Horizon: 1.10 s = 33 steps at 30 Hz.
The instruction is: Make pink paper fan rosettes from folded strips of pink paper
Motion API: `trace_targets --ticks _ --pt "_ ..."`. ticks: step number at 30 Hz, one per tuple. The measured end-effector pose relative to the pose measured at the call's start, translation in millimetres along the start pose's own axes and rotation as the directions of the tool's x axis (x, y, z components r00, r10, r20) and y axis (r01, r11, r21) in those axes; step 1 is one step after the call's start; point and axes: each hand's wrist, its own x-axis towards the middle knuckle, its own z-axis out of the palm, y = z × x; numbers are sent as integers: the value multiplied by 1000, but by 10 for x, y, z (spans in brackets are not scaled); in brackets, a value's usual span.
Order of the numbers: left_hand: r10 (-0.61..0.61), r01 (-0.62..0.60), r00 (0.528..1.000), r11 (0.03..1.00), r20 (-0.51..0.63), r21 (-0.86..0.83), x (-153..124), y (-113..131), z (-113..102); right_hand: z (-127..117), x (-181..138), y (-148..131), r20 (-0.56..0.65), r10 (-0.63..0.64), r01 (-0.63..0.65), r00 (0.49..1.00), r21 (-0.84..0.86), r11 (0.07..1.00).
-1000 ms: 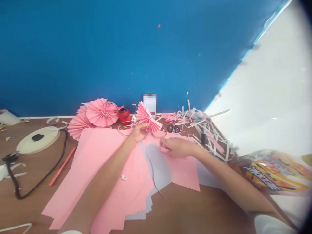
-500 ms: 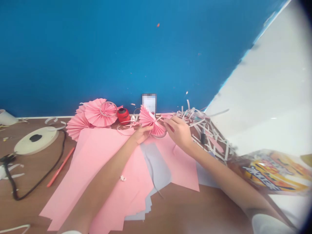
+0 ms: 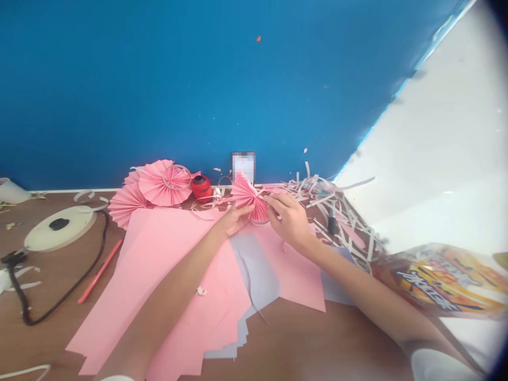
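While left grip (image 3: 235,220) pinches pink fan (image 3: 244,196), right grip (image 3: 291,218) bunched, hold unclear; plastic packet (image 3: 448,283), contents unclear.

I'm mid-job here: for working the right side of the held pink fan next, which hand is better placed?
Right, I'd judge. The right hand is at that side, though contact is unclear. The left hand holds the pink fan from its lower left, so it seems better kept steadying.

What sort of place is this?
Probably a paper-craft corner, perhaps at home: pink sheets cover part of a table, paper strips lie heaped to the right, and the left hand holds a pleated fan.
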Motion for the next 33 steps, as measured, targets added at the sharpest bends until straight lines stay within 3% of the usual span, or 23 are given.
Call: trace_targets --ticks 17,23,28,33 --pt "62 -61 998 998 -31 11 19 -23 9 70 -25 -57 177 -79 97 981 -95 991" --pt "32 -30 995 999 -95 22 20 -67 -13 132 -58 -30 161 -21 32 987 -62 998" --pt "95 -91 990 995 -107 41 32 -91 2 207 -136 -25 158 -19 37 987 -114 993" --pt "124 -123 984 992 -127 14 39 -88 69 284 -184 -75 193 4 -2 981 -13 1000"
